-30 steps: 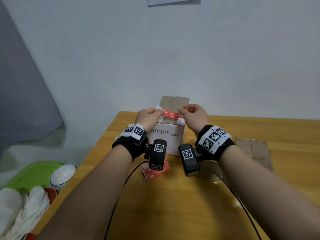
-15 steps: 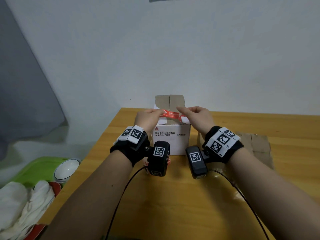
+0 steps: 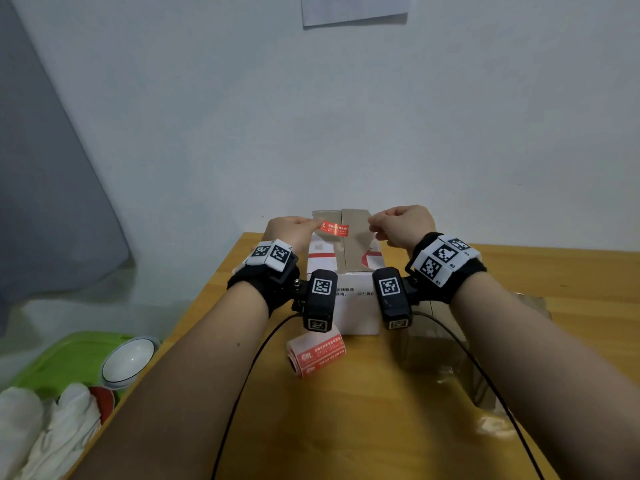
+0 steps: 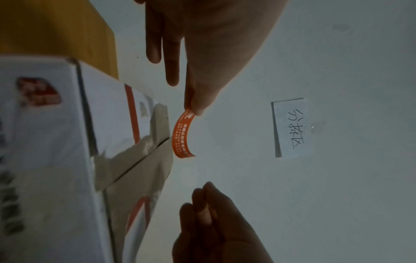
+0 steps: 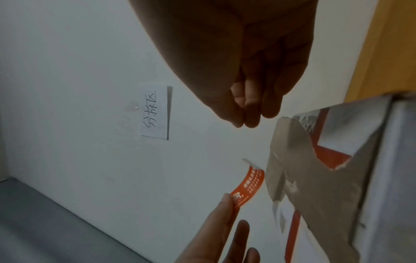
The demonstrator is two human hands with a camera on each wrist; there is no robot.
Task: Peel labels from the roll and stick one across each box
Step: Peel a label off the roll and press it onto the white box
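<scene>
My left hand (image 3: 313, 223) pinches one end of a red label (image 3: 334, 229) between thumb and forefinger, just above the white box (image 3: 346, 306). The label's other end hangs free and curls (image 4: 182, 135). The box's brown top flaps (image 3: 353, 244) lie along a centre seam. My right hand (image 3: 375, 230) hovers over the box's right side, fingers curled together (image 5: 247, 121) and holding nothing. The red label roll (image 3: 315, 351) lies on the wooden table (image 3: 346, 427) in front of the box.
Flattened cardboard and crinkled clear film (image 3: 467, 368) lie on the table at the right. Off the table's left edge are a green tray (image 3: 69, 355), a white bowl (image 3: 128, 358) and white cloth (image 3: 34, 427). A paper note (image 3: 353, 8) hangs on the wall.
My right hand has let go of the label's right end and drawn away to the right. The label now hangs from my left hand alone.
</scene>
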